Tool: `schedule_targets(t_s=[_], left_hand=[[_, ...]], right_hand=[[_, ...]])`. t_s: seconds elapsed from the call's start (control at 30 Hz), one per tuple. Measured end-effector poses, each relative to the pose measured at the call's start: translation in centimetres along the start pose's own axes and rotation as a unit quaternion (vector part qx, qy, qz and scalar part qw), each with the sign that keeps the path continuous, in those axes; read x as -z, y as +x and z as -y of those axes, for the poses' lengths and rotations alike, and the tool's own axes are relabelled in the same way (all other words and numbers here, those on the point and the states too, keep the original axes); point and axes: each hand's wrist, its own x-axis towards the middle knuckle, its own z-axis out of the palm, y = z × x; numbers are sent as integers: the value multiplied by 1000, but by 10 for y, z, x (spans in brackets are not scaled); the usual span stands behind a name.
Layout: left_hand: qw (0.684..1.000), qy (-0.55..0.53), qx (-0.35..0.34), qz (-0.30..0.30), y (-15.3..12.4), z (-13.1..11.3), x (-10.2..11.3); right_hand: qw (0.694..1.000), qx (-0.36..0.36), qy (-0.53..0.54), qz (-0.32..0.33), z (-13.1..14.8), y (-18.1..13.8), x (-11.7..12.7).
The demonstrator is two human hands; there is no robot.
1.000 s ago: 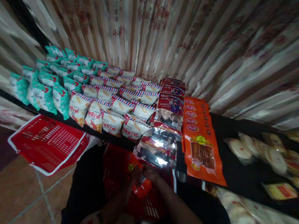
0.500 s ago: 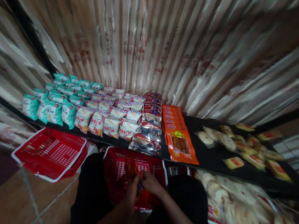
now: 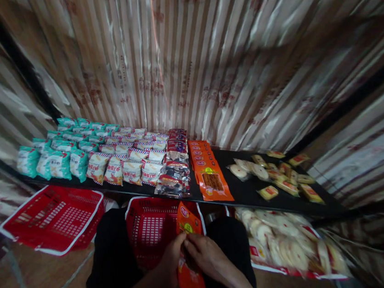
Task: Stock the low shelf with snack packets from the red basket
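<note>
Between my two hands is an orange snack packet (image 3: 192,280), held upright and slightly tilted over my lap. My left hand (image 3: 172,257) grips its left edge, fingers closed. My right hand (image 3: 207,253) closes on the packet's right side and covers part of its middle. Just beyond them sits a red plastic basket (image 3: 144,212) with a white rim, between my knees. On the black shelf (image 3: 232,190) ahead lies a row of matching orange packets (image 3: 211,174), overlapping one another.
Teal snack bags (image 3: 59,164), white-and-red snack bags (image 3: 132,171) and dark silvery packets (image 3: 173,178) line the shelf's left. Wrapped pale round cakes (image 3: 259,171) and small yellow packets (image 3: 269,193) lie loosely to the right. A second red basket (image 3: 52,215) and bagged round cakes (image 3: 283,244) stand below.
The orange packet has come up out of the red basket toward me and now shows plainly in both hands. My view has swung right, so the shelf goods appear further left.
</note>
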Motion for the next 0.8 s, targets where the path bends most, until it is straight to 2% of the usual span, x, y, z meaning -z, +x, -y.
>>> schedule_targets(t_s=[0.13,0.27,0.33,0.4,0.47,0.53,0.63,0.73,0.8], left_hand=[[997,-56,58,-2,-2,3,-25],[994,-87,51,-34,3,2,-53],[994,-88,51,-30,8,0,-62],[995,-92,42,-9,15,-2,-70],[995,-92,28,11,22,-4,-78],[996,-88,17,20,29,-5,-87],[996,-92,16,9,39,-5,-101],[996,-79,20,-22,53,-4,-113],[998,-54,13,-39,63,-3,-117]], right_hand=[[998,26,40,-38,-12,-21,15],[987,48,94,-119,-25,-32,31],[976,49,116,-177,-35,-33,37],[957,28,116,-265,-49,-32,41],[927,-20,92,-362,-66,-30,45],[901,-73,79,-420,-83,-27,48],[903,-109,136,-394,-108,-20,51],[913,-100,192,-346,-128,-9,54],[913,-91,204,-342,-139,1,57]])
